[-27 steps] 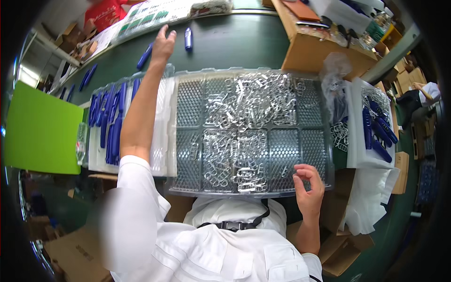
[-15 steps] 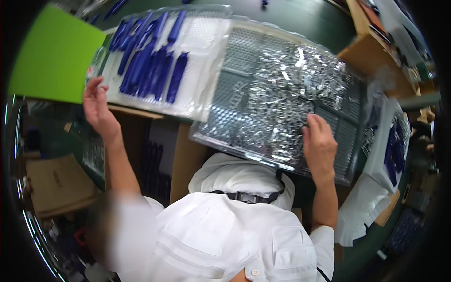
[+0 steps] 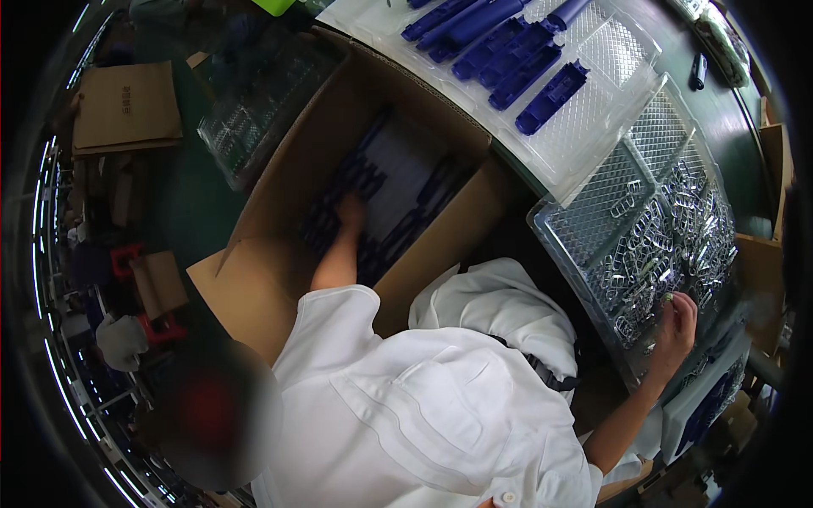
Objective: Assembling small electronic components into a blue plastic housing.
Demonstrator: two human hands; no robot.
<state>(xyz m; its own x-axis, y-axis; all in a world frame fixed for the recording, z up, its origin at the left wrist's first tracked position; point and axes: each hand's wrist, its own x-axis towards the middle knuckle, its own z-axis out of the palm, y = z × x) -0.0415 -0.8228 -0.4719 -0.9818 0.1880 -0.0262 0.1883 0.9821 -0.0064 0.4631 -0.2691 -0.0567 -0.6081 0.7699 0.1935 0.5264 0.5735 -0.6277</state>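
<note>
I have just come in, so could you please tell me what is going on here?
A person has their left hand down in a cardboard box of dark blue parts; whether it grips one is too dark to tell. The right hand, half closed, is at a clear tray of metal clips. Blue casings lie in a white tray.

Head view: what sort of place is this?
Probably an assembly workshop: a clear plastic compartment tray holds shiny metal clips, hollow blue plastic casings lie beside it, and a brown cardboard box holds dark blue pieces.
</note>
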